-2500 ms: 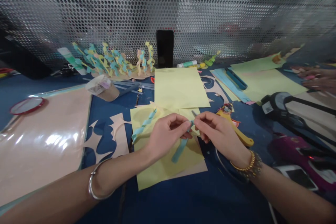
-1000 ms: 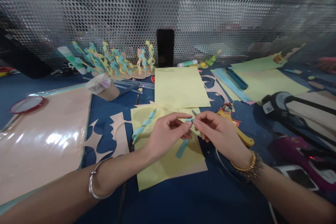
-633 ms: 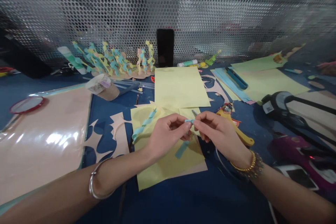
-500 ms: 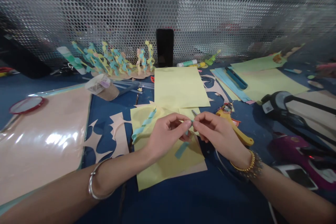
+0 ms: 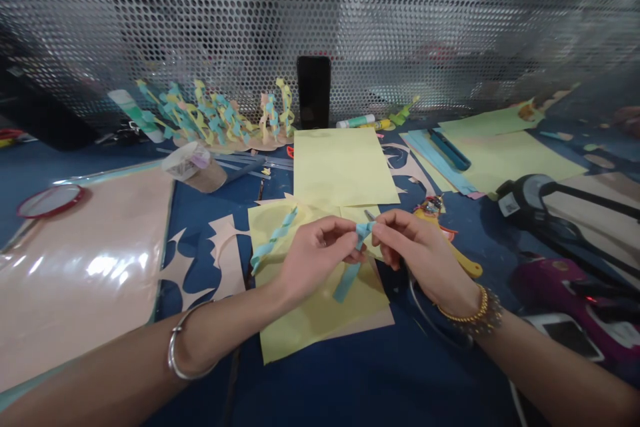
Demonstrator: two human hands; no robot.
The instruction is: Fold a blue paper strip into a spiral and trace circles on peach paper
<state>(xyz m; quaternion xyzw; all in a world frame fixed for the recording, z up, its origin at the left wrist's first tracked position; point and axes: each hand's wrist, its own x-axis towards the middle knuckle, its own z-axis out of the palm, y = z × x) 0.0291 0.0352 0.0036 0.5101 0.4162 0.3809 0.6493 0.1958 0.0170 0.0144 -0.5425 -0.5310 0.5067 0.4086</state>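
Observation:
Between my hands a narrow blue paper strip [image 5: 364,229] shows a folded or twisted part, and its flat tail hangs down over the yellow paper [image 5: 300,320]. My left hand [image 5: 323,253] pinches the strip from the left. From the right, my right hand [image 5: 413,247] grips its upper end between thumb and fingers. A thin grey tip [image 5: 369,215] shows just behind the strip; what it belongs to is hidden. Left of my hands, a twisted blue strip [image 5: 274,240] lies on the yellow paper.
Yellow-handled pliers [image 5: 463,259] lie right of my right hand. Pink paper offcuts [image 5: 229,260] and a plastic-covered pink sheet [image 5: 90,260] are at left. Behind stand a black phone [image 5: 314,92], curly paper decorations [image 5: 215,113] and a tilted cup [image 5: 195,167].
My right hand's fingertips have moved slightly right, away from my left fingertips. More of the blue strip now shows between them.

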